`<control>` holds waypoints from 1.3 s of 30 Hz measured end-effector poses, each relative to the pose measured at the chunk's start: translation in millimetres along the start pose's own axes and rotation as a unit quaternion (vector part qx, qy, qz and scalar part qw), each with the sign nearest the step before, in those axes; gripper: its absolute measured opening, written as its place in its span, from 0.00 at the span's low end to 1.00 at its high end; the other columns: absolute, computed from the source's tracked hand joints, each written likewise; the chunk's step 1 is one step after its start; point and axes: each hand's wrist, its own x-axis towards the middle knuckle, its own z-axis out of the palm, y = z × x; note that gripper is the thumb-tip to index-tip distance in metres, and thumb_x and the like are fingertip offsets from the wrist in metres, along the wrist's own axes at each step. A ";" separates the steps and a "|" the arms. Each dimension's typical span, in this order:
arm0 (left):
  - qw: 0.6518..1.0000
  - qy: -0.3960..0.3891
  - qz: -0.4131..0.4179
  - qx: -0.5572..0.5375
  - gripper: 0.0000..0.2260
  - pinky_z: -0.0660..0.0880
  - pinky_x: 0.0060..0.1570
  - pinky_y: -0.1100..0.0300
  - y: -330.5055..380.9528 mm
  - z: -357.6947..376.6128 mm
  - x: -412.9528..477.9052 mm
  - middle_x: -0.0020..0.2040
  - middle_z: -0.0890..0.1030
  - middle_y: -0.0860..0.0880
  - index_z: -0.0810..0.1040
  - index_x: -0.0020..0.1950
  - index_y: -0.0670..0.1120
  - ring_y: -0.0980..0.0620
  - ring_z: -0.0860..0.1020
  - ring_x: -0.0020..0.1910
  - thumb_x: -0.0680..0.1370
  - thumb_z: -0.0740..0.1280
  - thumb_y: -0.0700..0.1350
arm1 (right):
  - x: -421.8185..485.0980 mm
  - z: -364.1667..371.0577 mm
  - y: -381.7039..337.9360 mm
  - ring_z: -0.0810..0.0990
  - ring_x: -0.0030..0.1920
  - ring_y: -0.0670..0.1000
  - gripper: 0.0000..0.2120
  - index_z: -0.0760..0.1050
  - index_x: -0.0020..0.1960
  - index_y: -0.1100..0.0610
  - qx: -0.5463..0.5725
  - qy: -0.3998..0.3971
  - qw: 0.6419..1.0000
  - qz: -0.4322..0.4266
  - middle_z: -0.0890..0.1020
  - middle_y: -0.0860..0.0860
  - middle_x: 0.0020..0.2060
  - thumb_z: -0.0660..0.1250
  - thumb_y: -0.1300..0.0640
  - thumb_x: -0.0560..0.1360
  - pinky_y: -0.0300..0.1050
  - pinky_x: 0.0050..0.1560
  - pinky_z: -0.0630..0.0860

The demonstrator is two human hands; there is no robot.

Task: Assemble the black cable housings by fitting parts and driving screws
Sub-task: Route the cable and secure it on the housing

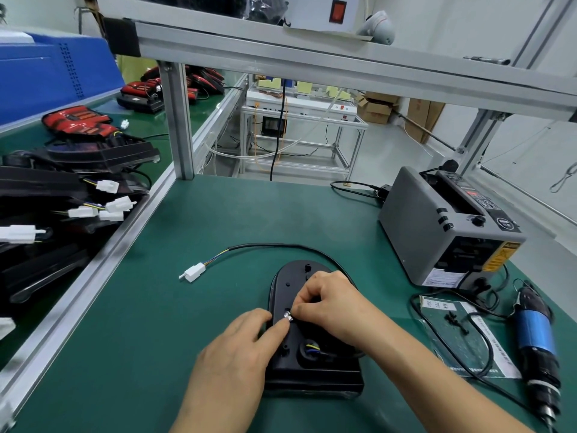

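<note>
A black cable housing (290,284) lies flat on the green mat in front of me, rounded end away. Its black cable (281,245) loops off to the left and ends in a white connector (195,272). A small shiny screw (288,315) sits over the housing's middle, pinched between the fingertips of both hands. My left hand (240,345) rests on the housing's left edge with its fingertips at the screw. My right hand (331,303) reaches over the housing from the right, fingers curled round the screw. Coloured wires (312,346) enter a round hole near the housing's near end.
A blue-and-black electric screwdriver (535,335) lies at the right with its cord across a plastic bag of small black parts (457,321). A grey tape dispenser (449,226) stands at back right. Stacked black housings with white connectors (75,195) fill the left bench beyond the aluminium rail (103,254).
</note>
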 end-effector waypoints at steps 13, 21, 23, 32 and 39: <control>0.999 -0.001 0.020 0.040 0.25 0.67 0.19 0.65 -0.8 0.2 1.6 0.41 0.81 0.52 0.85 0.50 0.51 0.55 0.81 0.37 0.66 0.52 0.40 | 2.9 0.6 2.2 0.75 0.54 0.50 0.12 0.76 0.29 0.44 -0.001 -0.006 1.000 0.005 0.80 0.45 0.38 0.70 0.52 0.70 0.46 0.54 0.76; 0.998 -0.008 0.032 0.049 0.22 0.66 0.17 0.64 1.3 -1.0 2.3 0.40 0.81 0.51 0.85 0.49 0.50 0.54 0.81 0.35 0.59 0.64 0.38 | 3.4 -1.4 2.8 0.75 0.51 0.49 0.05 0.82 0.35 0.50 0.011 -0.013 1.000 0.008 0.81 0.46 0.36 0.71 0.52 0.70 0.42 0.50 0.75; 0.998 -0.020 0.029 0.053 0.23 0.65 0.18 0.65 3.1 -2.5 3.5 0.39 0.81 0.51 0.85 0.49 0.50 0.54 0.81 0.35 0.56 0.66 0.39 | 2.9 -1.9 2.9 0.75 0.51 0.49 0.06 0.82 0.34 0.49 0.013 -0.013 1.000 0.006 0.80 0.45 0.36 0.70 0.53 0.70 0.42 0.50 0.75; 0.996 -0.074 0.009 0.057 0.30 0.66 0.18 0.66 8.2 -9.2 5.6 0.37 0.80 0.51 0.85 0.48 0.49 0.54 0.80 0.33 0.46 0.82 0.40 | -0.5 -5.5 7.3 0.75 0.51 0.47 0.08 0.83 0.36 0.48 0.034 0.000 0.999 -0.004 0.78 0.37 0.31 0.68 0.55 0.72 0.40 0.51 0.73; 0.997 -0.065 0.012 0.037 0.25 0.66 0.18 0.66 5.2 -9.9 6.7 0.37 0.80 0.53 0.85 0.48 0.51 0.56 0.80 0.34 0.52 0.78 0.39 | -7.3 -2.9 13.8 0.72 0.57 0.47 0.12 0.84 0.46 0.47 0.016 0.020 0.999 -0.029 0.76 0.36 0.39 0.65 0.60 0.72 0.43 0.59 0.71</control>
